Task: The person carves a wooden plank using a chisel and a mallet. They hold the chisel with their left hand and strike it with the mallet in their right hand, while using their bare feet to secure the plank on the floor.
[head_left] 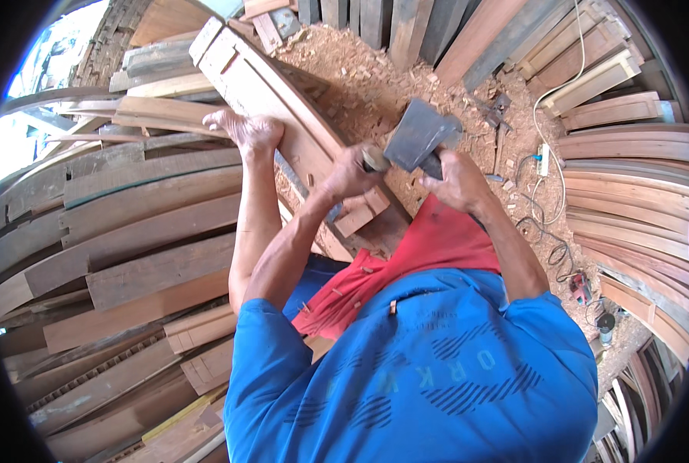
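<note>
My left hand (pixel 348 176) is closed around a chisel, whose round handle end (pixel 375 158) shows above my fist; its blade is hidden below. Beside it, my right hand (pixel 460 184) grips the handle of a dark, square-headed mallet (pixel 417 134). The mallet head hangs just right of the chisel handle; whether they touch I cannot tell. Under my hands a long wooden piece (pixel 263 94) with a slot cut near its far end slants from upper left to my lap. My bare left foot (pixel 253 133) rests on it. A short wood block (pixel 362 213) lies below my left hand.
Stacked boards (pixel 159 177) fill the left side, and more boards (pixel 630 181) line the right. Wood chips (pixel 352 65) cover the floor ahead. On the right lie a white power strip (pixel 543 160) with cords, a red power tool (pixel 580 288) and a dark jar (pixel 606 327).
</note>
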Demonstrator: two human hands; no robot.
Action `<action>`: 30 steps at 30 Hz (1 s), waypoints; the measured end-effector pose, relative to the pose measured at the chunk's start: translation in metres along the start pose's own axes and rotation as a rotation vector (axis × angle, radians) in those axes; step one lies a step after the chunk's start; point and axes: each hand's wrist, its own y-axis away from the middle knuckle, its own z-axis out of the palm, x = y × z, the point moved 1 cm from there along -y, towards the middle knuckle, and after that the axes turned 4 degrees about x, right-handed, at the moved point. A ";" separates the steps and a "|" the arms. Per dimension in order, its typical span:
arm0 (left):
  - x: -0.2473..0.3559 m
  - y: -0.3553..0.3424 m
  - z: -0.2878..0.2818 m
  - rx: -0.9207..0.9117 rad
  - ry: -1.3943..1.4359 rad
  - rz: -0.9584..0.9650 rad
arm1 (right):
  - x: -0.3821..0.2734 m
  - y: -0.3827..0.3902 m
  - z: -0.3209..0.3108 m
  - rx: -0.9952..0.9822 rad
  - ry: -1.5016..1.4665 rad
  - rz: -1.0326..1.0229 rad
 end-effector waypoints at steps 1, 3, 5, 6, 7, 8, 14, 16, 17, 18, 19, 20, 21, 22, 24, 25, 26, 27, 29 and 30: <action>-0.003 0.004 -0.006 0.023 0.016 -0.012 | 0.005 0.003 0.003 0.012 -0.080 0.002; 0.006 -0.004 -0.017 0.081 0.023 0.142 | -0.011 0.001 -0.017 0.099 -0.242 0.009; 0.034 -0.016 -0.020 0.179 0.125 -0.037 | -0.038 0.004 -0.052 0.222 -0.317 0.044; 0.040 -0.021 -0.018 0.180 0.146 0.035 | -0.041 0.004 -0.065 0.255 -0.332 0.084; 0.043 -0.025 -0.016 0.158 0.129 0.046 | -0.040 0.002 -0.079 0.288 -0.348 0.123; 0.044 -0.029 -0.013 0.131 0.115 0.053 | -0.038 0.004 -0.092 0.320 -0.365 0.169; 0.040 -0.026 -0.005 0.071 0.102 0.061 | -0.038 0.012 -0.140 0.679 -0.375 -0.017; 0.040 -0.024 -0.002 0.059 0.108 0.147 | -0.039 0.005 -0.130 0.760 -0.314 0.010; 0.040 -0.022 -0.002 0.045 0.096 0.153 | -0.044 0.003 -0.118 0.641 -0.210 0.092; 0.040 -0.021 -0.002 0.028 0.084 0.162 | -0.050 0.002 -0.100 0.524 -0.105 0.173; 0.039 -0.020 -0.002 0.016 0.071 0.169 | -0.053 0.007 -0.070 0.573 0.053 0.001; 0.035 -0.023 0.000 -0.002 0.053 0.160 | -0.053 0.004 -0.048 0.261 -0.018 0.111; 0.034 -0.023 0.002 0.018 0.068 0.180 | -0.052 0.002 -0.034 0.045 0.219 0.003; 0.034 -0.022 0.005 0.037 0.083 0.201 | -0.048 0.002 -0.040 0.029 0.149 0.025; 0.036 -0.021 0.006 0.020 0.074 0.160 | -0.046 0.001 -0.051 0.162 0.002 -0.057; 0.035 -0.025 0.005 -0.020 0.048 0.106 | -0.039 0.000 -0.056 0.320 -0.078 -0.158; 0.036 -0.029 0.005 -0.060 0.024 0.053 | -0.038 -0.002 -0.068 0.351 -0.144 -0.049; 0.032 -0.031 0.007 -0.064 0.043 0.048 | -0.042 -0.005 -0.086 0.385 -0.209 0.053; 0.025 -0.036 0.014 -0.086 0.079 0.049 | -0.041 -0.017 -0.098 0.506 -0.280 0.175; 0.027 -0.036 0.014 -0.086 0.082 0.048 | -0.036 -0.027 -0.096 0.586 -0.286 0.190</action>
